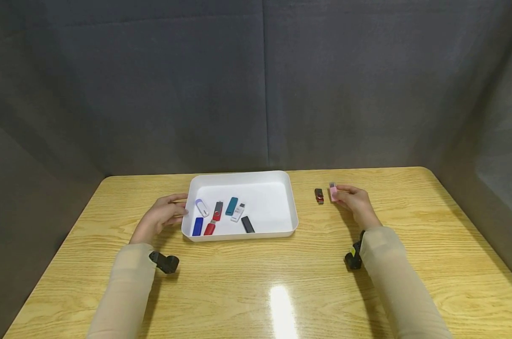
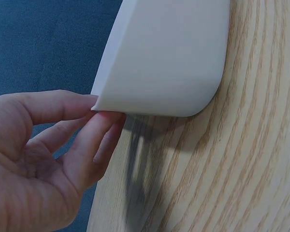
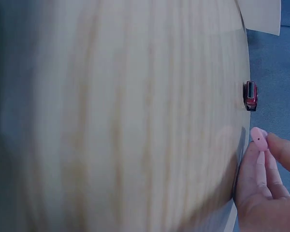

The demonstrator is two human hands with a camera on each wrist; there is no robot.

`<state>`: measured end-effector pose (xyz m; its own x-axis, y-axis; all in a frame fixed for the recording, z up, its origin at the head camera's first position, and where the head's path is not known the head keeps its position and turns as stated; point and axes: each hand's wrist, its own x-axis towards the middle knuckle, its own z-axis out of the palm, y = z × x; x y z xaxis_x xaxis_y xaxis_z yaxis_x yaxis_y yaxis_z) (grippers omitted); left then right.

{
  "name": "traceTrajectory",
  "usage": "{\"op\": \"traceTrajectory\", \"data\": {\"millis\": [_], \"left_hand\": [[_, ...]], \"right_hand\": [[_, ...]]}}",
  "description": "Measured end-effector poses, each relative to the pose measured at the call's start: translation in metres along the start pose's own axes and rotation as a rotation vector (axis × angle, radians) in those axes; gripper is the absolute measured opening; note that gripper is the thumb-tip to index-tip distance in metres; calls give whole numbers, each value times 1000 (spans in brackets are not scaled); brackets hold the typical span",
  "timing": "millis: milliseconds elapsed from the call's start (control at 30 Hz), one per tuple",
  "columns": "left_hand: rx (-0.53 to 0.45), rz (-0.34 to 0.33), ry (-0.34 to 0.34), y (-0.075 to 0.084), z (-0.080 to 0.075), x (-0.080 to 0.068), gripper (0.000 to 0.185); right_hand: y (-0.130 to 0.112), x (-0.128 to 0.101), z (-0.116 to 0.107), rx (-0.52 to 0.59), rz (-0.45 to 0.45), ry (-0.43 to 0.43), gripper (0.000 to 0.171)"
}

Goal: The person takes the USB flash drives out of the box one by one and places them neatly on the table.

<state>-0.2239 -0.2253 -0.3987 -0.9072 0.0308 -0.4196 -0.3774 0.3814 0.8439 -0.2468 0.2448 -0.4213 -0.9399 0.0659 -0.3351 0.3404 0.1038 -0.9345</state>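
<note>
My left hand (image 1: 164, 213) pinches the left edge of a white tray (image 1: 256, 178); in the left wrist view the thumb and fingers of the hand (image 2: 53, 150) meet at a corner of the tray wall (image 2: 169, 63). My right hand (image 1: 354, 201) holds a pink USB flash drive (image 1: 333, 193) between thumb and fingers, its metal plug pointing away. The right wrist view shows the end of the pink drive (image 3: 259, 139) at the fingertips. Just left of it, a dark and red USB flash drive (image 1: 319, 196) lies on the table.
Several flash drives lie in the tray's left and middle part, among them a teal one (image 1: 231, 206), a blue one (image 1: 198, 226) and a black one (image 1: 248, 224). The wooden table (image 1: 230, 287) ends at a dark grey curtain (image 1: 188, 94) behind.
</note>
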Motion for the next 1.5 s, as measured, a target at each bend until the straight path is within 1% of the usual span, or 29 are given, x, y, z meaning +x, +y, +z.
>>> {"op": "traceTrajectory", "data": {"millis": [167,333,667,833,1033,1167,1300,1500], "left_hand": [[4,5,-1,-1,0,1,62],[4,7,-3,-1,-1,1,62],[-3,-1,-4,1,0,-1,63],[-4,-7,-6,1,0,-1,63],[-6,-13,-2,1,0,1,63],[-3,-11,0,2,0,0,63],[-6,-9,-3,2,1,0,63],[6,-14,2,3,1,-1,62]], "right_hand": [[1,1,0,-32,-2,-10,55],[0,2,2,-54,-11,0,52],[-1,3,4,-137,-43,89,48],[-1,2,6,-228,-62,122,46],[1,7,6,-340,-46,211,40],[2,10,4,-333,-40,234,39],[2,10,3,-300,-36,223,40],[0,3,2,-304,-47,219,42]]}}
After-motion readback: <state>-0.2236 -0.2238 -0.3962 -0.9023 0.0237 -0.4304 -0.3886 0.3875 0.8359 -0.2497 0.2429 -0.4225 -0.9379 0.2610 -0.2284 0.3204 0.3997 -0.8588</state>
